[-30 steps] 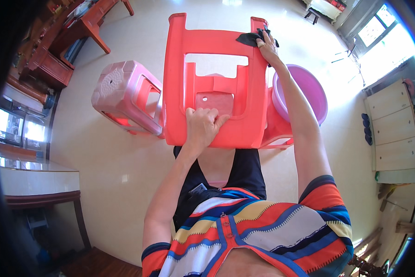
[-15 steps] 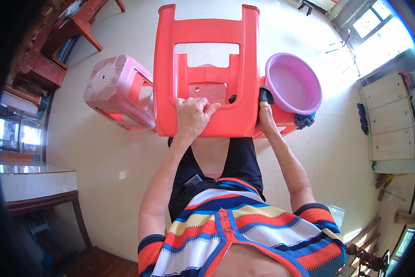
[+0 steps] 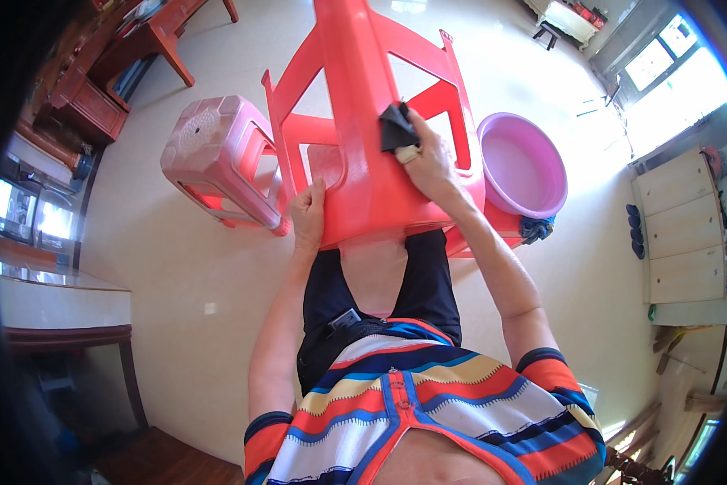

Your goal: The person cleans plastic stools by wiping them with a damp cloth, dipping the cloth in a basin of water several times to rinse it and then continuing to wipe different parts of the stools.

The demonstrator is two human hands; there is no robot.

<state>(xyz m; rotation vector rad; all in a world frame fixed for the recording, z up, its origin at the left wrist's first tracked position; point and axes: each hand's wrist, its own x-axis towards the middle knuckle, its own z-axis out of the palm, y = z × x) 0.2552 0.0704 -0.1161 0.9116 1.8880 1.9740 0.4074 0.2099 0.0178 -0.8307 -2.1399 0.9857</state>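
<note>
A person seen from above, in a multicoloured striped short-sleeved shirt (image 3: 460, 388) and black trousers (image 3: 428, 275), holds a glossy red plastic stool (image 3: 359, 190) in front of them, tipped over so its seat end is towards them and its legs point away. The stool is above the thighs; whether it touches them is hard to tell from this angle.

The bare left hand (image 3: 307, 214) is at the stool's near left, its fingers clamped round the edge and its thumb up along the red plastic. The bare right hand (image 3: 434, 166) has its fingers closed on a small black cloth (image 3: 396, 128), pressed against the stool's raised corner leg.

To the left, well apart from the hands, a faded pink plastic stool (image 3: 206, 149) with a patterned top leans on its side. Just right of the held stool is a round pinkish-purple plastic basin (image 3: 525, 166), above a second red stool (image 3: 505, 228); a crumpled dark blue cloth (image 3: 535, 229) lies at the basin's near edge.

Beneath is a pale, shiny floor (image 3: 193, 347). Reddish-brown wooden furniture (image 3: 149, 48) stands far left, and a cream cabinet (image 3: 686, 218) far right.
</note>
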